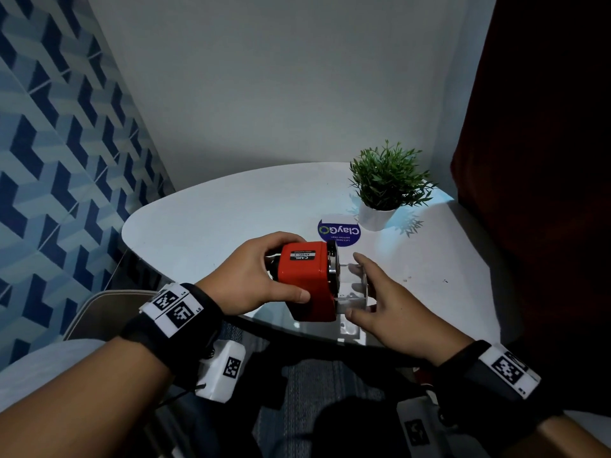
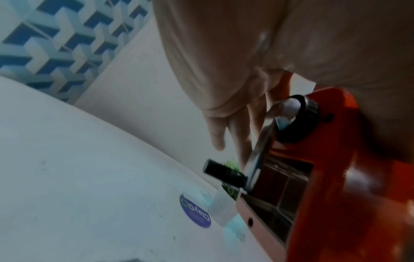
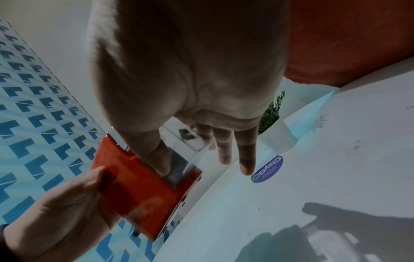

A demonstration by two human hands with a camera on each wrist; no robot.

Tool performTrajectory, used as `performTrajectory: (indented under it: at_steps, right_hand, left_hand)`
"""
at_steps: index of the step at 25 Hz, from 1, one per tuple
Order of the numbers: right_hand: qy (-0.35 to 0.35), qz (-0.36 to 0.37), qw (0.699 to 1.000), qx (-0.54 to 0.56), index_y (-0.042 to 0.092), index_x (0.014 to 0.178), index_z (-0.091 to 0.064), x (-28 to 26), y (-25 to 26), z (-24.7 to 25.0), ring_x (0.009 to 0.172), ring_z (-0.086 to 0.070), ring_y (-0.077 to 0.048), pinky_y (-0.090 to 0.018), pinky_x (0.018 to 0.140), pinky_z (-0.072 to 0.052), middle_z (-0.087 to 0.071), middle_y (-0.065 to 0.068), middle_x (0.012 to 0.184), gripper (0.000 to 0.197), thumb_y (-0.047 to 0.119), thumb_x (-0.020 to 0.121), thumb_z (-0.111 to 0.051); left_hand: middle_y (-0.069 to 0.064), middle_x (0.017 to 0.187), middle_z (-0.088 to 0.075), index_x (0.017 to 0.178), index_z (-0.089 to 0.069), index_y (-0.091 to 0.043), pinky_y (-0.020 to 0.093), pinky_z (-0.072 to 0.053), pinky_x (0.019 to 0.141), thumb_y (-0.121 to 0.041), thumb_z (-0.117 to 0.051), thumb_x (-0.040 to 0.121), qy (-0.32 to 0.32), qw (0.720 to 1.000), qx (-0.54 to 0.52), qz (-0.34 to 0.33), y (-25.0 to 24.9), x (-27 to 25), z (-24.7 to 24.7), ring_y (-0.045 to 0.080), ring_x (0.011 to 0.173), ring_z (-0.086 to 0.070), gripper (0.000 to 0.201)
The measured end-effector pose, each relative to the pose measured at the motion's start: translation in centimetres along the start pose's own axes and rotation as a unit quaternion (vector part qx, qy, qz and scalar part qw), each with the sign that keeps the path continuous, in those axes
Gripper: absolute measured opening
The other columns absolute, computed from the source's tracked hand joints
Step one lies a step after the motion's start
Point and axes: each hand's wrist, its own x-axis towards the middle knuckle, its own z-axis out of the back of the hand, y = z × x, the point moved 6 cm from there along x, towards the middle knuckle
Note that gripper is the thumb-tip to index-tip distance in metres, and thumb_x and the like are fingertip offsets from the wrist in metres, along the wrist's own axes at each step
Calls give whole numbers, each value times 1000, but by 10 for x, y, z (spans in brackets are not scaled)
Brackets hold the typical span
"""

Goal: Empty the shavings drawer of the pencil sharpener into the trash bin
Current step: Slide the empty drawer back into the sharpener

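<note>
My left hand (image 1: pixel 281 269) grips a red pencil sharpener (image 1: pixel 305 279) just above the near edge of the white table (image 1: pixel 205 226), thumb on the near side and fingers over the far side. Its clear shavings drawer (image 1: pixel 353 292) sticks partly out of the right end. My right hand (image 1: pixel 358 285) pinches that drawer, thumb below and fingers above. The right wrist view shows the thumb pressed on the clear drawer (image 3: pixel 186 141), dark shavings inside, and the red sharpener (image 3: pixel 139 191). In the left wrist view the sharpener's crank handle (image 2: pixel 224 172) points toward the table. No trash bin is in view.
A small potted plant (image 1: pixel 386 183) in a white pot stands at the table's far right, with a round blue sticker (image 1: pixel 339 231) in front of it. A blue patterned wall (image 1: pixel 49 160) is on the left, a dark red surface (image 1: pixel 545 160) on the right, a grey chair (image 1: pixel 99 309) below left.
</note>
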Motion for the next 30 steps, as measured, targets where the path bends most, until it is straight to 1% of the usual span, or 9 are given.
performTrajectory:
  at_steps: [4,6,9,15,17,19,24,27,30]
  right_hand:
    - [-5,0,995,102,32,163,-4,3,4,-6,149,-37,-14,-5,86,-50,-21,9,167,100,-1,92,-68]
    - [-19,8,993,117,33,162,-9,3,6,-6,143,-45,-14,-11,88,-52,-28,11,161,97,5,93,-71]
    - [-8,20,990,141,33,161,-10,1,8,-11,139,-53,-15,-30,108,-49,-33,9,158,92,12,95,-70]
    - [47,69,983,166,35,157,-13,-2,15,-33,116,-64,5,-23,97,-55,-56,16,134,102,-3,84,-73]
    - [51,61,986,150,40,154,-18,-1,12,-32,120,-62,6,-23,106,-51,-58,23,130,94,-1,88,-72]
    - [37,67,993,90,45,148,-31,-2,15,-22,121,-58,12,-12,102,-47,-61,30,127,83,9,88,-75]
    - [-68,83,992,59,38,132,-53,2,21,-2,117,-64,0,-15,82,-52,-70,12,123,77,18,67,-91]
    - [-90,60,994,29,39,119,-54,10,17,-4,109,-71,-6,-25,87,-57,-72,10,117,73,29,58,-91]
    - [-122,32,990,56,38,113,-53,28,13,-3,100,-74,-9,-23,83,-59,-73,8,110,68,22,59,-91]
  left_hand:
    - [-3,114,-77,119,-69,-35,39,-63,92,-31,-98,56,-25,999,-25,-8,-6,-2,-6,24,102,-76,69]
    - [-4,114,-76,119,-68,-34,40,-63,92,-32,-97,57,-34,999,-20,-14,-9,-3,-7,23,101,-76,69]
    - [-8,114,-76,122,-67,-34,40,-63,92,-29,-99,61,-31,999,-3,-15,-11,-4,-10,18,100,-76,70]
    - [-3,115,-76,124,-67,-30,40,-64,91,-28,-99,60,-19,1000,10,-23,-14,-5,-23,20,101,-76,71]
    - [-6,117,-75,124,-66,-33,41,-63,94,-33,-98,59,-5,1000,19,-16,-14,-5,-21,19,104,-76,73]
    - [-6,118,-74,125,-65,-31,42,-61,98,-28,-98,61,14,1000,18,-13,-14,-3,-14,18,108,-74,72]
    - [-5,124,-72,132,-62,-26,38,-57,104,-13,-96,70,55,998,25,-18,-20,3,-7,17,116,-70,72]
    - [-13,134,-68,139,-57,-38,34,-52,111,-21,-95,73,57,996,58,-19,-23,2,-4,8,124,-66,78]
    - [-29,149,-53,140,-36,-65,33,-48,113,-43,-86,81,46,987,155,-9,-30,-4,7,-1,133,-57,80]
